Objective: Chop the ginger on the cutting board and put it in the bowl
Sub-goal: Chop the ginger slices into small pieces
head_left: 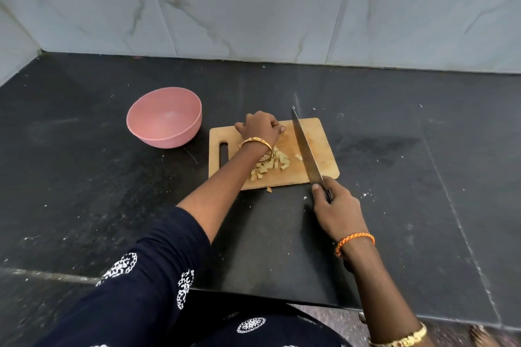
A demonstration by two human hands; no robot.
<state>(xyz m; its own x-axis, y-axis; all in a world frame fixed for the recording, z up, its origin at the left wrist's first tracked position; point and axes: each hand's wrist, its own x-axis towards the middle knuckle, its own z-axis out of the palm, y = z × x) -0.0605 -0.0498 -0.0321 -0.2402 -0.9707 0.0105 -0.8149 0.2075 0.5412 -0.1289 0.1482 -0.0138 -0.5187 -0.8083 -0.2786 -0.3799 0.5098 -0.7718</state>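
We see pale ginger cubes [271, 163] heaped mid cutting board [321, 146]; our left hand [260, 127] curled, contents hidden. Right hand [337, 207] grips knife [306, 149]. Pink bowl [165, 118] left, apart.

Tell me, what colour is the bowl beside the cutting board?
Pink, inside and outside; the head view shows the bowl.

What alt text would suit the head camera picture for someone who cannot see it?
A person's right hand holds a long knife over a wooden cutting board with chopped ginger, while the left hand rests curled on the board. An empty pink bowl sits to the left on the dark counter.
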